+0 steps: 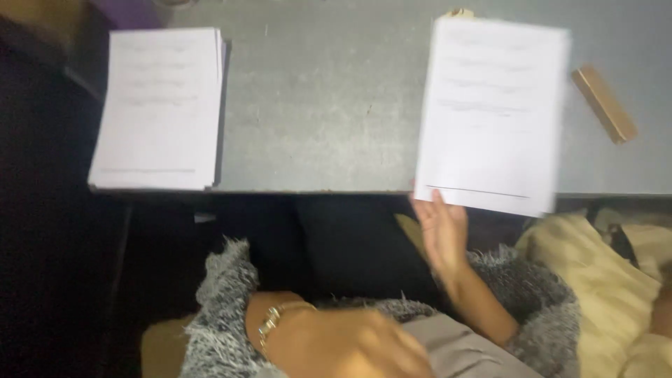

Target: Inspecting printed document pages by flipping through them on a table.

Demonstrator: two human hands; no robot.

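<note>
My right hand (442, 231) reaches up to the near edge of a grey table (322, 112) and grips the bottom left corner of a white printed sheet (490, 112), which hangs slightly over the table edge. My left hand (357, 343) rests low in front of my body, blurred, fingers curled with nothing seen in it; a metal bracelet (276, 318) sits on its wrist. A stack of white printed sheets (159, 105) lies at the table's left, well away from both hands.
A small brown cardboard box (603, 103) lies on the table to the right of the held sheet. Cream-coloured fabric (595, 280) is bunched at the lower right. A dark area (42, 245) fills the left below the table.
</note>
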